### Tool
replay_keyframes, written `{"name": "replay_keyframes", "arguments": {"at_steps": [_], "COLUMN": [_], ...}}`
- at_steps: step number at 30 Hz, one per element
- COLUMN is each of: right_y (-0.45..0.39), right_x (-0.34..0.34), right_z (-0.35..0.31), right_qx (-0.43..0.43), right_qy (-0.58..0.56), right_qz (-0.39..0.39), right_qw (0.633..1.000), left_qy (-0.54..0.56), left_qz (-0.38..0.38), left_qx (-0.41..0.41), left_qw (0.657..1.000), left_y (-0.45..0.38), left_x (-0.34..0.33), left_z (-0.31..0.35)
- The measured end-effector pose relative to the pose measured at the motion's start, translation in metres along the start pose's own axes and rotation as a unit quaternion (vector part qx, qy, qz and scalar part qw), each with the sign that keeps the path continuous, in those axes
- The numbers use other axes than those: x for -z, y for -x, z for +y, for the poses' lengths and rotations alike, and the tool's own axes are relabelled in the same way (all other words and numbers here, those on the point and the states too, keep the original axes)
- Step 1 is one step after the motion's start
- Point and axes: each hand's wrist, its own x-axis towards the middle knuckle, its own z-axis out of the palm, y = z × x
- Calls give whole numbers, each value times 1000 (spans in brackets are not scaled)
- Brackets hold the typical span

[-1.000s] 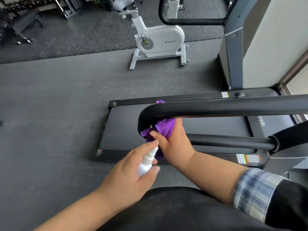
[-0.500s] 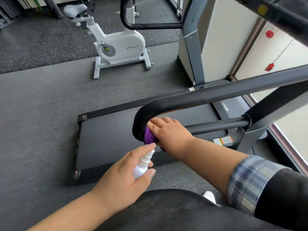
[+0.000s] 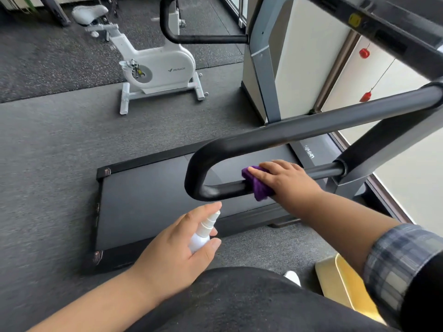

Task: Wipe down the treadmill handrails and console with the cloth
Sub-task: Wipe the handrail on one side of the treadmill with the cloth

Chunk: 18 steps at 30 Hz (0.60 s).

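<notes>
Work is under way on the looped black handrail (image 3: 299, 131) nearest the person. The right hand (image 3: 285, 179) lies over the lower bar of that loop, fingers extended, pressing a purple cloth (image 3: 255, 185) against the bar; whether the thumb wraps beneath cannot be told. The cloth is bunched, fleecy in texture, wrapped partly round the bar, with a tail hanging just below the hand. The bar to the left of this hand shows a faint sheen, which suggests it has been wiped or sprayed; this is a judgement only.

The left hand (image 3: 177, 250), nearer the body and below the loop's bend, grips a small white spray bottle (image 3: 202, 233), index finger resting on the nozzle, which points toward the rail.

Outstanding, as far as can be judged: the upper bar of this loop, the far handrail (image 3: 191, 38) beyond both hands, and the console (image 3: 383, 27) up and to the right of the right hand.
</notes>
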Motion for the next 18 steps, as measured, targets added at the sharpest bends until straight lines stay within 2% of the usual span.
{"name": "replay_keyframes", "arguments": {"at_steps": [2, 4, 7, 11, 15, 18], "right_y": [-3, -10, -22, -27, -26, -26], "right_x": [10, 19, 18, -7, -29, -32], "right_z": [-9, -34, -80, -115, -111, -98], "right_qx": [-29, -55, -16, 24, 36, 59], "right_qy": [-77, -180, -266, -256, -195, -125], "right_qz": [8, 68, 127, 128, 149, 126], "right_qw": [997, 980, 956, 958, 969, 982], "left_qy": [2, 0, -6, -12, -19, -30], "left_qz": [6, 10, 9, 5, 5, -4], "left_qx": [5, 4, 1, 6, 6, 4], "left_qw": [1000, 1000, 1000, 1000, 1000, 1000], "left_y": [3, 4, 4, 1, -7, -18], "left_x": [2, 2, 2, 0, -6, -12], "left_z": [-2, -4, -4, -4, -2, 4]}}
